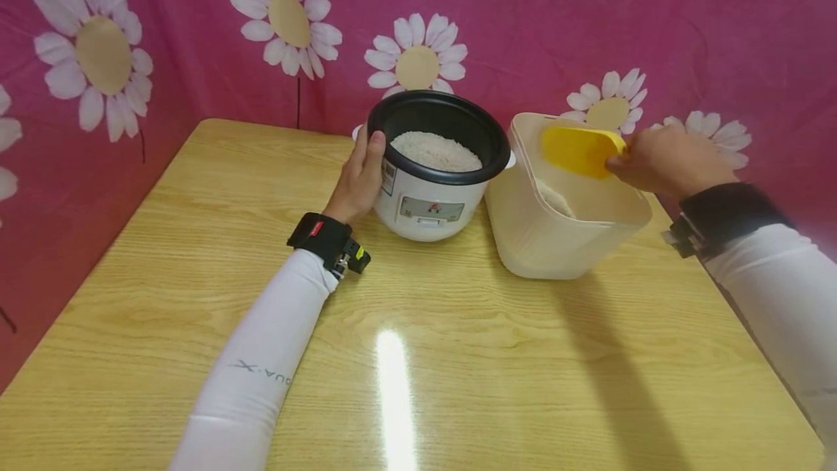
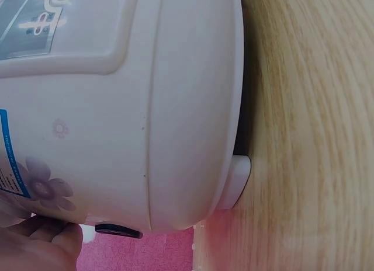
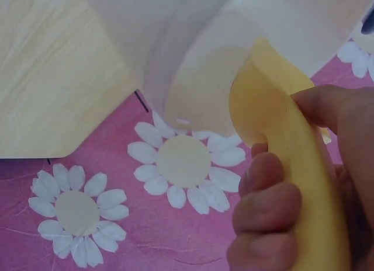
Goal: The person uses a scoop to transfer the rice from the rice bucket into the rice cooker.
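Pink daisy-print backdrop [image 1: 510, 27], pale wood-grain table [image 1: 163, 296], bright light reflection [image 1: 395, 398]

White, close-fitting cloth covers both arms: the left sleeve [image 1: 251, 376] carries grey lettering [image 1: 278, 377] beside an X-shaped mark [image 1: 247, 365], and the right sleeve [image 1: 778, 296] is smooth, creased lightly near its end. A wide black strap [image 1: 325, 238] with a small red tag [image 1: 317, 228] circles the left wrist, bearing a metal clip [image 1: 342, 262] and a small black device [image 1: 356, 259] with a yellow-green patch. The right wrist wears a similar black band [image 1: 735, 216], its attached gadget [image 1: 684, 237] blurred. Left grip [image 1: 358, 179] and right grip [image 1: 673, 162] are bare.
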A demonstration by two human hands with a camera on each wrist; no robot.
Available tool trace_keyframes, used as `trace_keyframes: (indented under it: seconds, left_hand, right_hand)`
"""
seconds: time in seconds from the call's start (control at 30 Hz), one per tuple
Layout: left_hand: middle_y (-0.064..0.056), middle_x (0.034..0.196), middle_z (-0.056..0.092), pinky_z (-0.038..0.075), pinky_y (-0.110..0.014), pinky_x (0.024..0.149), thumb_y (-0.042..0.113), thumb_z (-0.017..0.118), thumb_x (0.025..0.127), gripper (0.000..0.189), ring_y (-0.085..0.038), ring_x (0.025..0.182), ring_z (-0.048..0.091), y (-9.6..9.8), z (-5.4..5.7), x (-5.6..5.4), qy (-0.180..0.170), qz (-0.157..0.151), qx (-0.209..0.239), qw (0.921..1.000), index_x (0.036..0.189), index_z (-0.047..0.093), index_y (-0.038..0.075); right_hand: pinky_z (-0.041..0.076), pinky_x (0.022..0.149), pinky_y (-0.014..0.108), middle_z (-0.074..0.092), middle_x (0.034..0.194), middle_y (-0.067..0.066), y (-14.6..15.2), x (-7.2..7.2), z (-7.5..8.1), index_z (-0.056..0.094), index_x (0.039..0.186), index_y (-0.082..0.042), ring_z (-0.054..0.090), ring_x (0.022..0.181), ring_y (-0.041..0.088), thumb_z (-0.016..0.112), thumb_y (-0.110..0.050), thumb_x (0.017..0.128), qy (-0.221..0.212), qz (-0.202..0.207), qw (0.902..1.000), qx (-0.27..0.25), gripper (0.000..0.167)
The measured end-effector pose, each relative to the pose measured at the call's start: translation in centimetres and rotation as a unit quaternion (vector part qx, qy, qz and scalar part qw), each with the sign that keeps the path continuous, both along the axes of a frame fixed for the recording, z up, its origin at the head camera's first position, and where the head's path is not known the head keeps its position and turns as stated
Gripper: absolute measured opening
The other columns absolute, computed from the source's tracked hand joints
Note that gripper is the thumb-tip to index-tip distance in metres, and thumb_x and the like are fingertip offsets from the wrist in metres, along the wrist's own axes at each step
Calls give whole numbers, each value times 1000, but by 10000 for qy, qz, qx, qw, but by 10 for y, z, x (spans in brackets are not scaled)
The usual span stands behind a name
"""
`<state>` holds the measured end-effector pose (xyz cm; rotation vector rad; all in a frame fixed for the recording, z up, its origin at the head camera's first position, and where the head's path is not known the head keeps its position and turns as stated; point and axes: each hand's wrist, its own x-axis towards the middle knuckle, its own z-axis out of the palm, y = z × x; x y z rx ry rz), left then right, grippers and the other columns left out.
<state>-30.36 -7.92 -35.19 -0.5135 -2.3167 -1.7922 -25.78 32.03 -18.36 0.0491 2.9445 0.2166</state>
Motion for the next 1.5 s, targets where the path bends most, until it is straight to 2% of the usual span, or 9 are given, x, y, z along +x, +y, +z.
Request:
trace_keyframes:
  seconds: [0.17, 0.3, 0.4, 0.57, 0.7, 0.87, 1.1, 1.3, 1.5]
  left_hand:
    - [-6, 172, 29, 22, -59, 131, 51, 22, 108, 63, -29, 157, 32, 1, 1, 0, 2, -11, -20, 10000, 166, 11, 32]
    - [-5, 172, 28, 22, -58, 131, 51, 22, 108, 62, -28, 157, 31, 1, 1, 0, -14, -40, -7, 10000, 166, 10, 32]
    - [-4, 172, 28, 22, -58, 131, 51, 21, 108, 62, -28, 157, 31, 1, 1, 0, -2, -48, -3, 10000, 166, 10, 32]
    - [-5, 171, 30, 24, -58, 130, 52, 21, 108, 62, -28, 156, 33, 2, 1, 0, 2, -34, 3, 10000, 166, 12, 31]
    - [-4, 171, 29, 24, -58, 130, 53, 21, 108, 63, -28, 156, 32, 2, 2, -1, -7, -26, -47, 10000, 166, 11, 32]
    - [-4, 172, 28, 23, -59, 130, 53, 21, 108, 63, -28, 158, 31, 2, 3, -1, -52, 12, -119, 9999, 166, 9, 34]
    - [-4, 171, 29, 23, -60, 130, 54, 23, 107, 63, -30, 157, 32, 3, 3, -1, -119, 18, -65, 9999, 166, 10, 35]
    - [-4, 171, 29, 24, -60, 130, 55, 22, 107, 64, -30, 156, 33, 3, 3, -1, -156, 22, -55, 9999, 166, 9, 35]
    - [-4, 171, 30, 24, -61, 129, 54, 22, 107, 63, -31, 156, 33, 3, 2, -1, -151, 16, -24, 9999, 166, 9, 36]
  right_hand:
    - [46, 54, 44, 56, 73, 10, -3, 3, -7, 62, 97, -10, 53, 69, 31, 52, -48, 99, -72, -86, 9999, 124, 40]
    - [49, 57, 43, 63, 74, 11, -6, -2, -15, 66, 100, -6, 56, 67, 30, 59, -41, 98, -90, -26, 9998, -155, 36]
    - [54, 61, 41, 68, 78, 12, -7, -4, -20, 67, 109, -2, 59, 69, 30, 63, -38, 97, -125, -5, 9992, -391, 38]
    - [59, 60, 43, 69, 79, 13, -6, 2, -26, 67, 110, -4, 60, 68, 30, 65, -40, 95, -164, -25, 9987, -480, 39]
    - [56, 55, 42, 68, 77, 13, -5, 7, -29, 66, 108, -4, 59, 66, 30, 66, -42, 95, -217, -45, 9985, -496, 40]
    - [55, 55, 40, 68, 77, 11, -7, 10, -30, 68, 106, -4, 60, 68, 30, 69, -42, 93, -329, -85, 9983, -474, 40]
    - [51, 52, 39, 65, 73, 10, -10, 10, -33, 68, 94, -5, 58, 65, 29, 70, -35, 92, -217, 320, 9992, -137, 30]
    - [51, 51, 38, 65, 70, 8, -13, 11, -37, 70, 90, -4, 56, 60, 28, 74, -30, 90, -66, 695, 9974, 162, 26]
    - [60, 56, 43, 69, 72, 7, -15, 11, -39, 73, 94, -3, 57, 59, 27, 74, -27, 89, -48, 863, 9957, 333, 25]
